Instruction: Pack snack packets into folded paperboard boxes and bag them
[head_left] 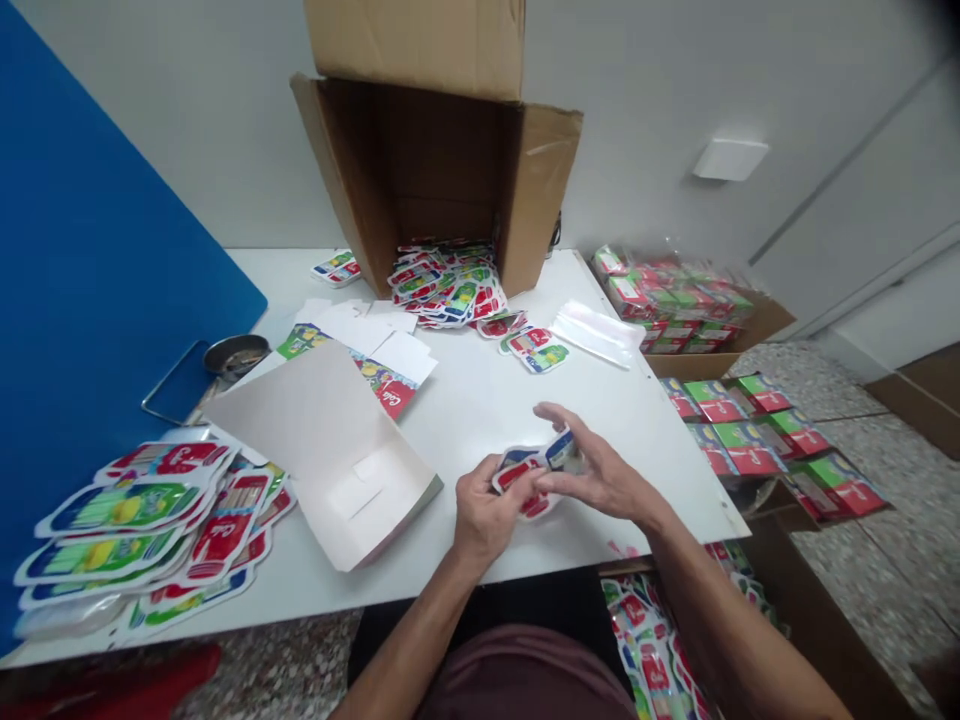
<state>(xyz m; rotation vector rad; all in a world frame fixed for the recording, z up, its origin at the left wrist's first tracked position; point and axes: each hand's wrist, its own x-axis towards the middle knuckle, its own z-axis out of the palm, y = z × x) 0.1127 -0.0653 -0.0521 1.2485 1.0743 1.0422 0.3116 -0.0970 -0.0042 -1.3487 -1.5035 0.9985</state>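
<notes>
Both hands meet over the near edge of the white table (480,400). My left hand (484,515) grips the lower end of a small red, white and blue printed card pack (534,478), fingers curled around it. My right hand (596,470) pinches the pack's upper right end, index finger stretched out above it. A folded white cardboard sheet (330,450) lies just left of my hands. A heap of the same printed cards (450,285) spills from a tipped brown carton (435,170) at the table's far side.
A stack of printed cards (142,530) lies at the near left, beside a metal cup (236,355) and a blue board (90,280). Clear plastic sleeves (596,335) lie to the right. Boxes of packed cards (675,300) stand on the floor at right.
</notes>
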